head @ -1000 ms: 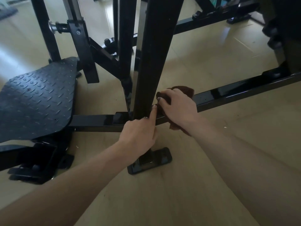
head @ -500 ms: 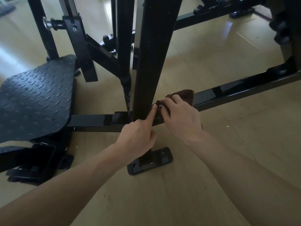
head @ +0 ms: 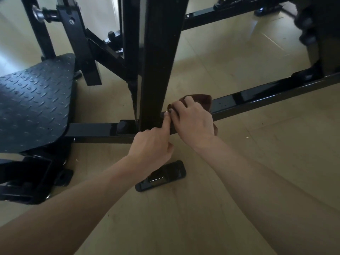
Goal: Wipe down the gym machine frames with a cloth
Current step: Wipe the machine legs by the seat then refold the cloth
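So the brown cloth point(head: 201, 101) is bunched under the right hand point(head: 193, 122), pressed onto the low horizontal frame bar point(head: 266, 100) just right of where it meets the big black upright post point(head: 160, 61). The grip there is curled over the cloth, fingers clamped on it against the bar. The left hand point(head: 150, 148) is mostly a loose fist holding nothing, with the index finger poking out onto the bar right at the joint, touching the right hand's fingertips, maybe picking at a spot. Progress-wise, hard to call: the bar to the right looks glossy, but I can't tell wiped from unwiped. My guess is there's plenty left, like the upright, the far crossbar point(head: 230, 14), the angled braces on the left and the frame around the tread-plate footplate point(head: 35, 103). No containers anywhere in view, no bucket or spray bottle, just machine and wood floor point(head: 239, 172).
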`<state>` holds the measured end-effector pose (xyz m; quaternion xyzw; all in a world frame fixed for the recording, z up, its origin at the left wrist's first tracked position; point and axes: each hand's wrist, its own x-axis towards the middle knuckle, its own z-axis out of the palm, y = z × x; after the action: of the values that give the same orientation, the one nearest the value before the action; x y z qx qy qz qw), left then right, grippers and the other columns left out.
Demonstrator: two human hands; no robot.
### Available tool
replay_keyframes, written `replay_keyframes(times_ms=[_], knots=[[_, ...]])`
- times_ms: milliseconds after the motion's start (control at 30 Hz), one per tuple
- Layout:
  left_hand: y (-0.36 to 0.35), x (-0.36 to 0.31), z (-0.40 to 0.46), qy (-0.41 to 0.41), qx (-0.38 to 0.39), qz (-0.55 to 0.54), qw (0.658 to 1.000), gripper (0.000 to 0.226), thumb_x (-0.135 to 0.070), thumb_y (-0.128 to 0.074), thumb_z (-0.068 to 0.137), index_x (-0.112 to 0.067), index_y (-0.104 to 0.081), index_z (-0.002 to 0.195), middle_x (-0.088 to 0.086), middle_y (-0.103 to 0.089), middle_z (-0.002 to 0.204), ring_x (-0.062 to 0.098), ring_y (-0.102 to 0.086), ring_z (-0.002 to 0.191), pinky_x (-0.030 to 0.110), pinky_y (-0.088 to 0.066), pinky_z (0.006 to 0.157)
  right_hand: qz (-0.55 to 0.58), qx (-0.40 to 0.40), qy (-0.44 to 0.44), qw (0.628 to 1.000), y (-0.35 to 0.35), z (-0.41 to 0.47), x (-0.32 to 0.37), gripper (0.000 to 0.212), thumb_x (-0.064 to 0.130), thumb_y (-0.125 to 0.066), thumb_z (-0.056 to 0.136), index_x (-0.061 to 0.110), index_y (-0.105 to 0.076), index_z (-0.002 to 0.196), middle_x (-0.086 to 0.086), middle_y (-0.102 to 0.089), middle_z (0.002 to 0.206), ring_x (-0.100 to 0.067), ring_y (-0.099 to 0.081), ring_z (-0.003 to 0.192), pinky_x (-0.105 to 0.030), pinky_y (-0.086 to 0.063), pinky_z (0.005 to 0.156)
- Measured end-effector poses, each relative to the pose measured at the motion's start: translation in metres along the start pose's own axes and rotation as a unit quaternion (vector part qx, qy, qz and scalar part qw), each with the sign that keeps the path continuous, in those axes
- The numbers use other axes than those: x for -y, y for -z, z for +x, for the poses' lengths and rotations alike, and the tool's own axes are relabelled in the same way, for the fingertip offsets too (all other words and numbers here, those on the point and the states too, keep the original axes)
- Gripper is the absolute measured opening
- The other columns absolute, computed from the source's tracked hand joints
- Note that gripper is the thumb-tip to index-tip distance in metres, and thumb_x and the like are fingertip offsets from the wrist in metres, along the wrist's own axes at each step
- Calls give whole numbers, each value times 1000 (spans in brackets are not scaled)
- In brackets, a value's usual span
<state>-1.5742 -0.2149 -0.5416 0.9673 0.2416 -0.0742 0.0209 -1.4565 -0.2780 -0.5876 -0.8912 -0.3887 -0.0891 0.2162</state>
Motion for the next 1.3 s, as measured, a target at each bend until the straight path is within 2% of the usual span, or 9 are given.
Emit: replay_keyframes(times_ms=[133,333,500,600,700,800,933,1133,1300], knots=[[-5,0,5,-1,-13,-19,1000,74,-31,-46,103,-17,-2,160,-8,-51,68,5,-50,51,22,-27,44,-19,-6,-3,1000,8,8,-30,36,42,-39,107,20,-65,118,-5,-59,110,-20,-59,88,-34,-55,64],[0,-1,5,-28,-20,94,995,72,-35,-36,106,-11,5,160,-6,-54,67,7,-46,49,24,-28,44,-64,4,-156,986,35,34,-108,38,41,-33,109,17,-60,121,-11,-59,113,-22,-55,84,-34,-46,65],[4,-2,8,-67,-22,191,979,70,-26,-44,107,-4,-3,160,5,-68,99,15,-61,66,29,-42,56,-72,29,-199,977,31,34,-86,35,39,-33,109,19,-57,124,-10,-57,118,-28,-54,97,-37,-40,68],[9,-12,8,-72,14,261,962,69,-17,-52,104,3,-12,156,19,-48,143,24,-64,102,30,-47,69,13,62,-144,988,22,20,-44,36,40,-34,108,23,-61,126,-5,-59,119,-23,-52,95,-34,-38,70],[16,-22,8,-74,41,267,960,56,-13,-54,102,1,-29,149,21,-37,145,23,-58,100,31,-42,70,52,58,-84,993,8,9,-6,36,43,-36,108,28,-62,127,-1,-61,121,-23,-59,100,-34,-47,70],[17,-24,10,-75,45,248,965,73,-10,-53,102,4,-7,156,27,-12,161,24,-51,88,31,-39,68,56,47,-65,995,2,11,-5,34,44,-38,107,31,-62,128,1,-63,120,-22,-62,100,-38,-56,74],[14,-19,14,-102,32,227,968,67,-14,-49,106,9,-7,153,31,-17,160,19,-54,70,28,-42,63,28,36,-60,997,-3,10,-9,32,47,-42,106,33,-62,127,5,-63,116,-15,-63,93,-37,-60,73],[9,-11,17,-151,-3,205,967,68,-15,-46,106,9,-3,152,29,-25,157,23,-69,97,27,-55,73,26,13,-85,996,-6,8,-7,32,46,-40,106,33,-60,127,5,-62,116,-16,-63,93,-39,-60,74],[13,-13,23,-150,-18,219,964,59,-21,-42,109,7,-10,150,26,-33,153,17,-70,82,23,-40,59,41,40,-75,996,-1,10,-8,31,43,-42,105,33,-58,130,5,-60,117,-16,-61,94,-39,-59,77]])
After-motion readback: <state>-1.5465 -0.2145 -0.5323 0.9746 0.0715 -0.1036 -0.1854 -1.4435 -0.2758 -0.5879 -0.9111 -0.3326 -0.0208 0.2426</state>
